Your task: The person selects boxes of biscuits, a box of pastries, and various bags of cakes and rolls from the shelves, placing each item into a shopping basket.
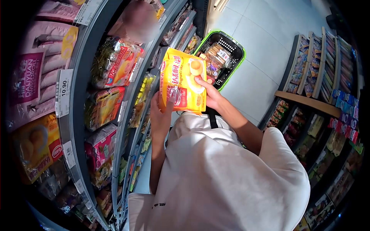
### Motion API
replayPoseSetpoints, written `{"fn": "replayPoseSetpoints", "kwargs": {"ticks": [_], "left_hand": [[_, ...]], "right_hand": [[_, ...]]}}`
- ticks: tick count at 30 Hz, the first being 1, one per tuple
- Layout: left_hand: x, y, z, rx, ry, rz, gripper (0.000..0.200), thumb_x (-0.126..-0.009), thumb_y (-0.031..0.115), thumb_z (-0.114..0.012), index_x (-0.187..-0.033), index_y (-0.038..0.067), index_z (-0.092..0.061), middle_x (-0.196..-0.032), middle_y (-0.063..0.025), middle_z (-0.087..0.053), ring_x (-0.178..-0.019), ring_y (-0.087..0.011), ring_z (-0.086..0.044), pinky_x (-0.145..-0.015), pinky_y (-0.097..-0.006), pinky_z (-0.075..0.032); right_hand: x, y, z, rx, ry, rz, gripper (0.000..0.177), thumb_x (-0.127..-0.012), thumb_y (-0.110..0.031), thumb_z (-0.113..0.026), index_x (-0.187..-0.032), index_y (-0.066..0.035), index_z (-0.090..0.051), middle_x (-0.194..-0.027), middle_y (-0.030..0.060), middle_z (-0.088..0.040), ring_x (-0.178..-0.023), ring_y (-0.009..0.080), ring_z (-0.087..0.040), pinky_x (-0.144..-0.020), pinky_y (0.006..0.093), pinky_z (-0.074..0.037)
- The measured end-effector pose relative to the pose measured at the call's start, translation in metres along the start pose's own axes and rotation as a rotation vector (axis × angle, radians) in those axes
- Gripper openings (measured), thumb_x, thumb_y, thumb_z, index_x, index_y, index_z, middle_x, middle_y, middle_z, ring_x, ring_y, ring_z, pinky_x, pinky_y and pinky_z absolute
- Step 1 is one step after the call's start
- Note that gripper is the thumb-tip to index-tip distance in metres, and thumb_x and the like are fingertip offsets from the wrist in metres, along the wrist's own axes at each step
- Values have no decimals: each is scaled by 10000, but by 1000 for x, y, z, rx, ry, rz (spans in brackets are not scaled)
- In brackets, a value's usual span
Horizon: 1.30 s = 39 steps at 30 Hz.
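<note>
A yellow snack package (191,71) with pictures of small round cakes is held up in front of the white shirt. My left hand (162,112) grips its lower left side, with fingers over the red and brown printed corner. On the right edge my right hand (209,93) holds the package, thumb on its front and the other fingers hidden behind. Just beyond the package stands a black basket with a green rim (243,57), holding clear-packed food (218,55). The package hides part of the basket's near left side.
Tall shelves with price strips (64,92) and bagged snacks run along the left. A yellow package (36,146) lies on the lower left shelf. At the right is another shelf unit with a wooden ledge (308,103). Pale floor tiles (262,50) lie between.
</note>
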<state>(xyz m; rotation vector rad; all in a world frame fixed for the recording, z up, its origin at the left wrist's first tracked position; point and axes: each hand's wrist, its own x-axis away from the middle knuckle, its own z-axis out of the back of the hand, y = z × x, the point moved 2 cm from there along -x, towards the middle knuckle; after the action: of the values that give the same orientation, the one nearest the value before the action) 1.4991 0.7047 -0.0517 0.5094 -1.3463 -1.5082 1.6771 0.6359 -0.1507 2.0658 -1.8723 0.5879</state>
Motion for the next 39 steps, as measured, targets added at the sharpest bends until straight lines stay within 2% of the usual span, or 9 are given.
{"fn": "replayPoseSetpoints", "kwargs": {"ticks": [8,14,17,22,30,33,36,38,39], "left_hand": [[1,-31,-28,-135,-109,217,579,-877,234,-637,-1322,-55,-406,-1246,-187,-516,-1012,-208,-612,-825,-291,-508],[3,-23,-42,-185,-218,239,558,-891,232,-619,-1329,-43,-408,-1242,-188,-545,-1009,-215,-621,-833,-307,-506],[3,-24,-44,-265,-264,290,518,-899,232,-610,-1330,6,-433,-1244,-166,-564,-1010,-223,-616,-872,-316,-483],[5,-33,-44,-339,-310,283,526,-899,256,-602,-1313,-25,-443,-1244,-194,-559,-1009,-264,-625,-861,-344,-498],[10,-35,-46,-455,-394,280,504,-900,267,-608,-1302,-1,-465,-1257,-170,-554,-1053,-251,-583,-923,-343,-449],[10,-42,-46,-463,-420,269,504,-904,282,-600,-1302,3,-467,-1262,-170,-551,-1084,-267,-567,-947,-361,-434],[9,-47,-46,-504,-437,213,504,-907,292,-595,-1302,6,-470,-1264,-177,-548,-1098,-287,-568,-948,-364,-436],[10,-46,-47,-515,-452,208,505,-909,296,-591,-1305,7,-469,-1281,-187,-535,-1119,-310,-564,-945,-368,-441],[11,-50,-47,-464,-418,191,506,-893,314,-572,-1275,-6,-489,-1253,-206,-544,-1165,-351,-521,-996,-387,-405]], "right_hand": [[-27,-17,107,-60,274,82,496,-865,-249,-674,-1281,-48,-495,-1273,133,-574,-1143,271,-576,-1024,427,-434],[-63,-41,191,-26,519,188,509,-888,-243,-609,-1333,-85,-419,-1298,135,-549,-1160,317,-560,-1007,508,-431],[-79,-52,236,-78,577,203,502,-901,-268,-579,-1337,-81,-416,-1301,142,-543,-1159,327,-558,-1003,520,-429],[-95,-72,266,-133,715,248,446,-924,-303,-513,-1294,-66,-438,-1220,154,-585,-1077,333,-603,-920,518,-492],[-124,-94,308,-97,719,275,508,-903,-434,-514,-1238,-53,-489,-1143,145,-621,-971,331,-636,-853,507,-506],[-127,-98,303,-155,703,170,509,-921,-488,-468,-1219,-77,-503,-1050,140,-633,-937,345,-607,-797,491,-501],[-138,-78,332,-52,597,43,463,-938,-447,-447,-1228,-90,-496,-1066,138,-624,-930,318,-593,-785,492,-493],[-141,-60,345,162,551,10,354,-945,-350,-456,-1220,-129,-484,-951,108,-603,-841,298,-579,-738,480,-501],[-136,-50,333,270,640,-42,284,-951,-314,-448,-1128,-106,-526,-1041,104,-577,-938,287,-561,-831,480,-501]]}}
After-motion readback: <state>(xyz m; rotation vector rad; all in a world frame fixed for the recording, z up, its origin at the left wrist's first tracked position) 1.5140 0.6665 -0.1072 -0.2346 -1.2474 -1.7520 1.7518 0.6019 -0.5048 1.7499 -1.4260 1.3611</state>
